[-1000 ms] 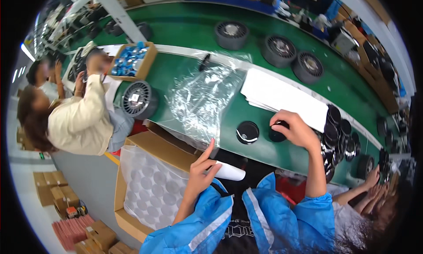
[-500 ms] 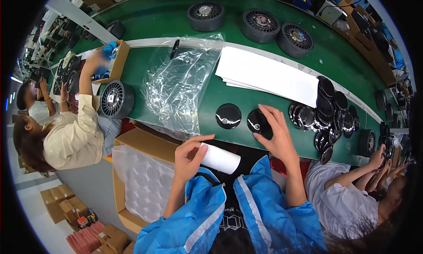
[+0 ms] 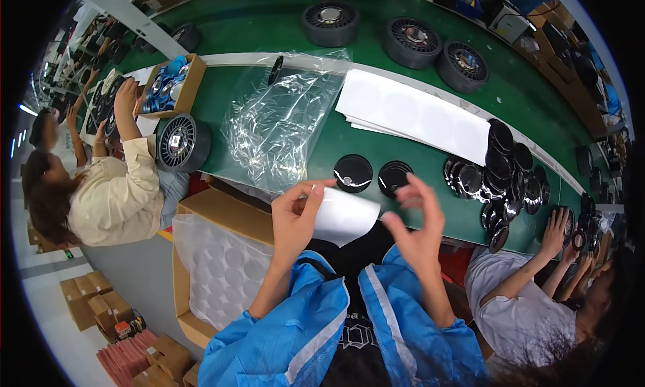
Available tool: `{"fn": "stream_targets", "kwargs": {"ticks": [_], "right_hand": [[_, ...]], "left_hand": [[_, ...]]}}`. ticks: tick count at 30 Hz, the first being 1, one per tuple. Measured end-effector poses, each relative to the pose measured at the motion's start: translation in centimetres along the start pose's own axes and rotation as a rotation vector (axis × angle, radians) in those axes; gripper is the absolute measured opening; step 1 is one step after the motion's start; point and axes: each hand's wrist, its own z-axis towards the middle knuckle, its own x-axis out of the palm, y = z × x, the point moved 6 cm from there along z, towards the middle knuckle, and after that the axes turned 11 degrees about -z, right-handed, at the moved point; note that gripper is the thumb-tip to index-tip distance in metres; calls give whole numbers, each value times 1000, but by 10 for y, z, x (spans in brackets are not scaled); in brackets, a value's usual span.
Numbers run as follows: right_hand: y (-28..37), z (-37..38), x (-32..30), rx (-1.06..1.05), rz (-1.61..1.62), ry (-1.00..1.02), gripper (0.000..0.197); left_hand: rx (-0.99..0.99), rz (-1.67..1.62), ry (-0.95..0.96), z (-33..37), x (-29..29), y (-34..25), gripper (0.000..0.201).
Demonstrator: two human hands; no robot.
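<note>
My left hand point(image 3: 297, 212) pinches the left edge of a curled white sheet point(image 3: 346, 217) between thumb and fingers, over my lap at the table's front edge. Just off the sheet's right end is my right hand point(image 3: 418, 220), its thumb and fingers apart and slightly blurred; I see nothing held in it. Beyond the sheet, two glossy black discs, a left disc point(image 3: 353, 174) and a right disc point(image 3: 393, 180), rest on the green table point(image 3: 319, 162). The right disc is close to my right fingertips and appears to lie on others.
Flat white sheets point(image 3: 416, 111) with faint circles lie behind the discs, beside a clear plastic bag point(image 3: 272, 132). Black discs point(image 3: 500, 172) pile up at right. Wheels point(image 3: 329, 23) stand farther back. A carton point(image 3: 185, 279) sits at lower left. Co-workers point(image 3: 114, 192) sit on both sides.
My right hand has drawn back from the right disc toward the sheet. The white sheet, rolled into a tube before, is now partly unrolled and raised in my left hand.
</note>
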Motion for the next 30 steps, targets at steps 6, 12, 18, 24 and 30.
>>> {"fn": "stream_targets", "kwargs": {"ticks": [6, 12, 18, 24, 30], "right_hand": [[37, 3, 12, 309, 749, 128, 68], [39, 22, -4, 348, 859, 34, 57], [107, 33, -42, -487, -122, -63, 37], [93, 31, -27, -351, 293, 293, 28], [66, 13, -19, -356, 188, 227, 29]], "left_hand": [[209, -132, 71, -7, 21, -34, 14], [303, 47, 107, -27, 11, -44, 19], [678, 466, 118, -38, 28, -99, 20], [710, 438, 467, -55, 32, -94, 28], [376, 387, 458, -56, 38, -64, 19]]}}
